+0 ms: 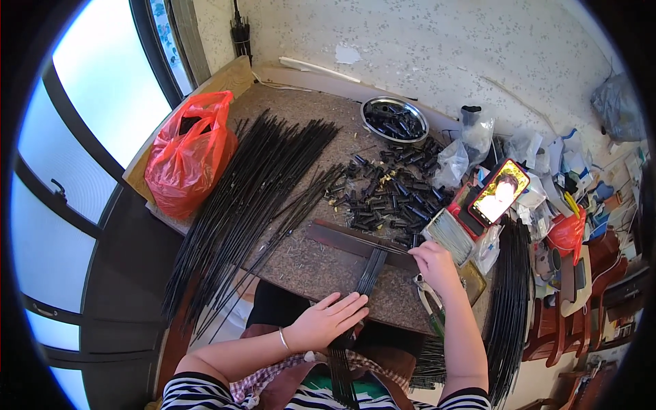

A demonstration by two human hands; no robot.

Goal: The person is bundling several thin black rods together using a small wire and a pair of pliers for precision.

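Observation:
My left hand [326, 320] lies at the table's near edge with its fingers stretched out flat, touching a narrow bundle of thin black rods [370, 272]. The rods' far ends reach a long dark brown bar [345, 240] lying crosswise on the table, and the near ends hang over my lap. At the bar's right end, my right hand [437, 265] is closed in a pinch. What its fingertips hold is too small to make out. Just below it lie pliers with green handles [430, 306]. Many short black tubular parts [389, 195] are heaped beyond the bar.
A large pile of thin black rods [253, 178] covers the left side, beside a red plastic bag [191, 157]. At the back stands a metal bowl [365, 121] of black parts. To the right are a clear box of thin pins [449, 236], a lit phone [501, 193] and more rods [509, 294].

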